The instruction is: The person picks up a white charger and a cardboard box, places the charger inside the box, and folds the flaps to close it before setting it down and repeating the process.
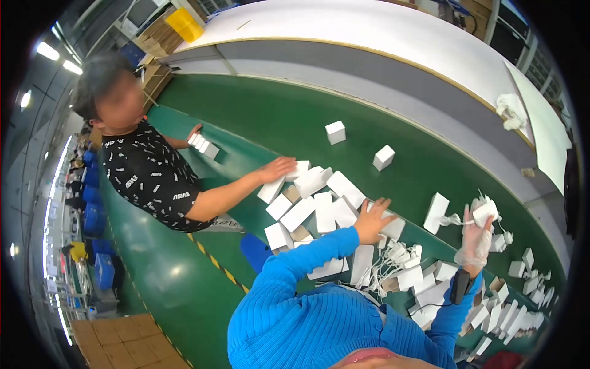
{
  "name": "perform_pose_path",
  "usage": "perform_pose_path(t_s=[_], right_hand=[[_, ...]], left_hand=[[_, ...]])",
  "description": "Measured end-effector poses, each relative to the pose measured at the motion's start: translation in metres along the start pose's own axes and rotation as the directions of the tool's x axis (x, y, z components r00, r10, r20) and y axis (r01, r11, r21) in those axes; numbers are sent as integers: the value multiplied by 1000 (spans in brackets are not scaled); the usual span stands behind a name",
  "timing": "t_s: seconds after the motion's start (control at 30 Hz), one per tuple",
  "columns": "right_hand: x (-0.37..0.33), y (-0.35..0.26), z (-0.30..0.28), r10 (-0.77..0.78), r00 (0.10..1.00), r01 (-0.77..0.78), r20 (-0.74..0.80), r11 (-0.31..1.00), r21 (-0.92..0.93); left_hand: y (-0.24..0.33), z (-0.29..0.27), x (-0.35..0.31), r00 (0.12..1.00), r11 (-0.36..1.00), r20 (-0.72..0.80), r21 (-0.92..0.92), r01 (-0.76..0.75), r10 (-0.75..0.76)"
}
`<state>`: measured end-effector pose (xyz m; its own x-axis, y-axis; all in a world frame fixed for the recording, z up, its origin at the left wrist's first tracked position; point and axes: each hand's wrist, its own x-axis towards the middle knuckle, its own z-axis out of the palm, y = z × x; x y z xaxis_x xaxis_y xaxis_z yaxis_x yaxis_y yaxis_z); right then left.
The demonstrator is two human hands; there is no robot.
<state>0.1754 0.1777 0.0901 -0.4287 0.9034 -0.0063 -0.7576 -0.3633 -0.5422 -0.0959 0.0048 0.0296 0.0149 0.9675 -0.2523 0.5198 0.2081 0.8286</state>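
My left hand (373, 222) rests with its fingers spread over a white box (393, 228) at the edge of a pile of small white boxes. In a thin, whitish see-through glove, my right hand (475, 237) grips a coiled white cable (485, 211). Just left of that hand a white box (436, 213) stands on the green belt, with white cord beside it. Between my arms lies a tangle of white cables (393, 258) among more boxes.
A co-worker (153, 166) at the left reaches one hand to the box pile and holds a row of small white boxes (203, 146) with the other. Two single boxes stand on the green belt (270, 117). More boxes (507, 320) lie at the lower right; a long white shelf (344, 24) runs behind.
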Motion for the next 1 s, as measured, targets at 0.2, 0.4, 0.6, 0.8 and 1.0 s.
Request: perform_pose_path(t_s=[0.2, 0.4, 0.6, 0.8, 1.0], right_hand=[[-52, 40, 81, 62, 978, -65, 199, 998, 8], [-112, 92, 57, 237, 961, -183, 140, 930, -318], [-127, 99, 58, 46, 957, 238, 287, 444, -864], [-126, 139, 29, 213, 976, -102, 47, 635, -766], [-130, 120, -7, 161, 983, -130, -85, 290, -948]], left_hand=[[53, 46, -18, 913, -108, 296, -936, 336, 283], [4, 41, 26, 745, -657, -234, -674, 339, 625], [49, 40, -10, 995, 57, -79, -996, -75, -69], [56, 61, -15, 976, 326, -217, -925, -195, -32], [33, 51, -1, 999, 630, 46, -776, 33, 4]])
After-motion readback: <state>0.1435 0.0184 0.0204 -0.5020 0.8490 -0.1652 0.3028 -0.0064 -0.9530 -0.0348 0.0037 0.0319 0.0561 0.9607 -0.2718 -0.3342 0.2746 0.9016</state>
